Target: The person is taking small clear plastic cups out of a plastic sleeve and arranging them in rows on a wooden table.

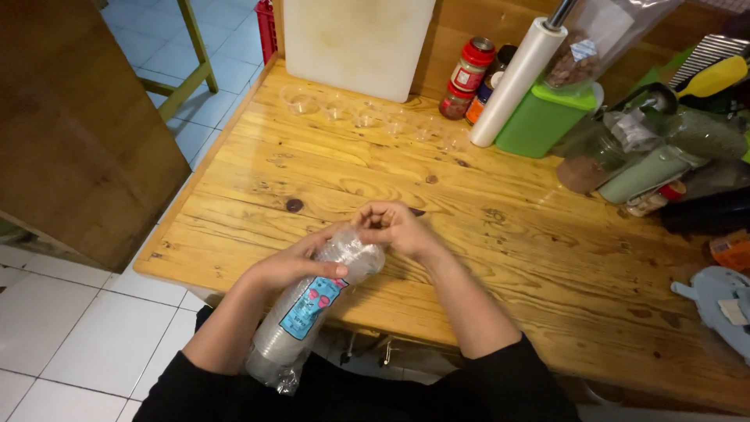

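My left hand grips one plastic sleeve of stacked clear cups, which leans from my lap onto the near edge of the wooden table, while my right hand pinches closed at the sleeve's top end. Farther back, six small clear cups stand in a row before one white cutting board. Beside them sit two red-lidded jars, one roll of film and one green box.

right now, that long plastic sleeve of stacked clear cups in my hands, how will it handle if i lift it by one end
The sleeve of cups probably feels light, being thin clear plastic. Held only by the left hand mid-length, it may sag or bend. The glossy wrap looks slippery, and the right hand at the open end suggests cups could slide out.
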